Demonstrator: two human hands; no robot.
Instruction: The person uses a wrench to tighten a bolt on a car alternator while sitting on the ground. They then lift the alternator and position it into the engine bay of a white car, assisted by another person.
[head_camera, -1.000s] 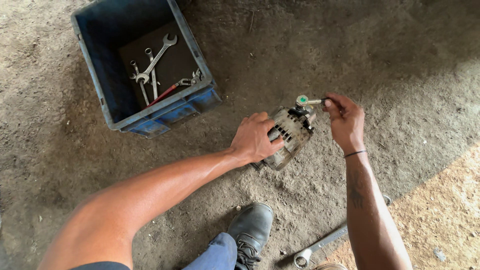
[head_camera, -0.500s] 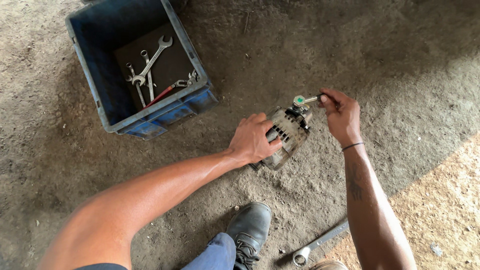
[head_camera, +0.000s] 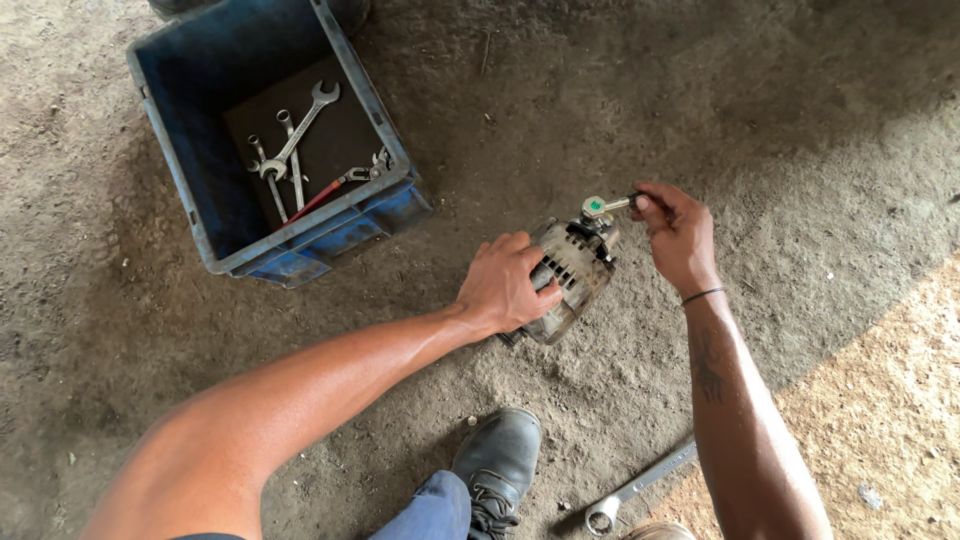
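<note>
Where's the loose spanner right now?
Head view: the spanner lies on the dirt floor at bottom centre-right, between the boot and the right forearm, apart from both hands.

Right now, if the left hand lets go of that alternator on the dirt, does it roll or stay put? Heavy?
The alternator is probably heavy for its size: a cast metal housing with vent slots. Its rounded body could rock or roll, which may be why the left hand presses on it while the right hand works a ratchet at its end. The loose dirt floor likely damps rolling.

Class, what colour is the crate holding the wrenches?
Blue; the crate shows best in the head view, wrenches inside.
</note>
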